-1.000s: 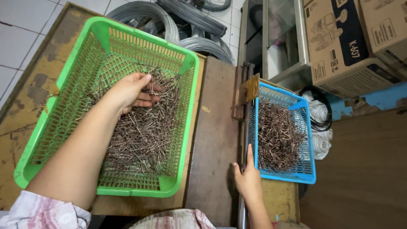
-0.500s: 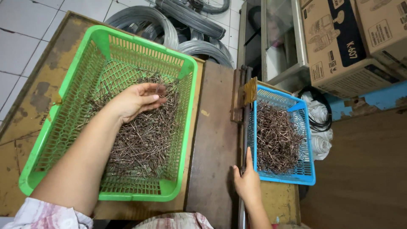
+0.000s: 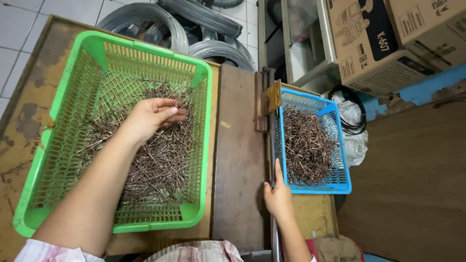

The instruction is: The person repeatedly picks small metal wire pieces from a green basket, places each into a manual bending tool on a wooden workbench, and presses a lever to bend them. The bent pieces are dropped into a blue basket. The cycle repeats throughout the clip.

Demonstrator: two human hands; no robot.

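My left hand [image 3: 151,116] is inside the large green plastic basket [image 3: 73,63], its fingers curled over a heap of thin brown metal wire pieces [image 3: 160,165] and pinching a few of them. My right hand [image 3: 277,194] rests on the wooden bench [image 3: 240,145] at the near left corner of the small blue plastic basket [image 3: 340,184]. Its fingers are closed around a thin upright metal bar [image 3: 273,233] at the bench's edge. The blue basket holds a pile of the same wire pieces [image 3: 306,145].
Coils of grey steel wire [image 3: 208,34] lie on the tiled floor behind the bench. Cardboard boxes [image 3: 388,43] stand at the upper right, with a white bag and black cable [image 3: 352,126] beside the blue basket. A metal fixture [image 3: 264,97] sits between the baskets.
My left hand has drawn slightly toward me over the wire pile, its fingers closing on some pieces. My right hand has stayed by the blue basket's corner.
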